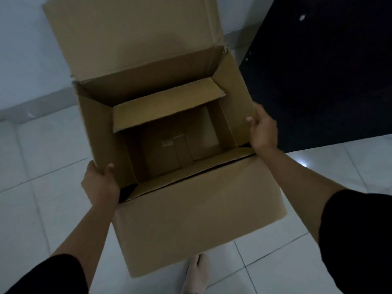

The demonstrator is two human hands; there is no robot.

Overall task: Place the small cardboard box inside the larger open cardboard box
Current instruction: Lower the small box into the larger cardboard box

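Note:
A large brown cardboard box (199,209) stands open on the tiled floor below me, with its far flap up and its near flap hanging toward me. My left hand (99,181) grips the edge of its left side flap, thumb inside. My right hand (263,130) holds the edge of the right side flap the same way. Inside, a cardboard flap (167,105) lies across the far half of the opening. Beneath it the dim bottom (167,153) shows a taped seam and a small label. I cannot tell whether this inner cardboard is the small box.
White floor tiles (42,209) surround the box. A dark panel (328,71) rises at the upper right, close to the box's right side. A pale wall with a grey skirting (38,102) runs behind. My foot (195,272) is just under the near flap.

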